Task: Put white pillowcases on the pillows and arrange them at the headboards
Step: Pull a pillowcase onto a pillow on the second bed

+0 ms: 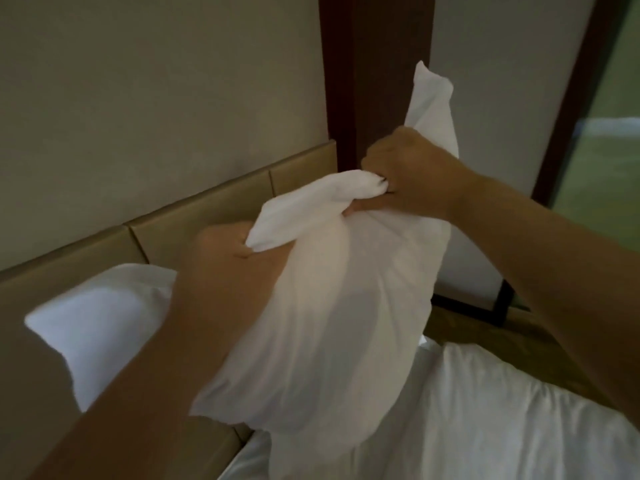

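While the pillow (322, 323) hangs in the air above the bed (502, 410), both hands hold the open end of its case (311, 202). The left hand (221, 251) has its fingers curled round one bunched corner of the cloth. The right hand (408, 168) is clenched tight on the other bunch, w/ a free corner of cloth standing up behind it. The pillow seems fully inside the case, so the step in hand is prob. shaking it down or closing the open end; whether the end is tucked cannot be told. A second pillow (97, 323), white-cased as far as one sees, lies at the left just beside the headboard (207, 209), perhaps touching it. So approx. half of the visible work looks done: one pillow placed, one cased but not yet put down. Left to do, by judgement: finish the end, then lay this pillow at the headboard next to the other. Other beds or pillows are not in view.
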`<act>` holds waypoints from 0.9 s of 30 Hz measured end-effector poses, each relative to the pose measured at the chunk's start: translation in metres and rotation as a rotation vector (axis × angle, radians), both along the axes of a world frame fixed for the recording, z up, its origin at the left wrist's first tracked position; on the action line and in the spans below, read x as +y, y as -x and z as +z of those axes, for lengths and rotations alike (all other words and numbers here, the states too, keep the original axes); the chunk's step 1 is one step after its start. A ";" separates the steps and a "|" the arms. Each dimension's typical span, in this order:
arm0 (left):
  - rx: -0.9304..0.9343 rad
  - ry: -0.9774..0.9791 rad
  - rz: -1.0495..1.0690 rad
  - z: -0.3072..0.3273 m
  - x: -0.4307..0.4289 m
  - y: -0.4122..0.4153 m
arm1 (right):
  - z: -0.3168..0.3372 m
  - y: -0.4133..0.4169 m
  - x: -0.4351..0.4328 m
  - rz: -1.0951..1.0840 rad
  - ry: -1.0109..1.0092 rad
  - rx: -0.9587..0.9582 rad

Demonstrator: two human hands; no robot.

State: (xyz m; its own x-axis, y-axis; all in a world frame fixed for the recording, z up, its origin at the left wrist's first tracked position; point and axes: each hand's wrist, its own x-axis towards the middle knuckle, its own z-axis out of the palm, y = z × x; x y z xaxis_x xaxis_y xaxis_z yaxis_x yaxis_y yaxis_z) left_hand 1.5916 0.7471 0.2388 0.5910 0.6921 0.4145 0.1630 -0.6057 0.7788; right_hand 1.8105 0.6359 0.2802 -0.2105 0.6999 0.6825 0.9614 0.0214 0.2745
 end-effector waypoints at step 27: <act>0.457 -0.081 -0.031 -0.097 0.095 -0.146 | -0.135 -0.055 0.113 -0.588 0.151 0.326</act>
State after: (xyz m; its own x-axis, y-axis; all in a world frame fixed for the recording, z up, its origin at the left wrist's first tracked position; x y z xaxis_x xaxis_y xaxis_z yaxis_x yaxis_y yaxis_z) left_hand 1.7378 0.8424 0.1421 0.7457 0.6469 0.1592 0.4588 -0.6720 0.5813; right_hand 1.8651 0.7486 0.1450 0.4329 0.7271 0.5329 0.8580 -0.5137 0.0039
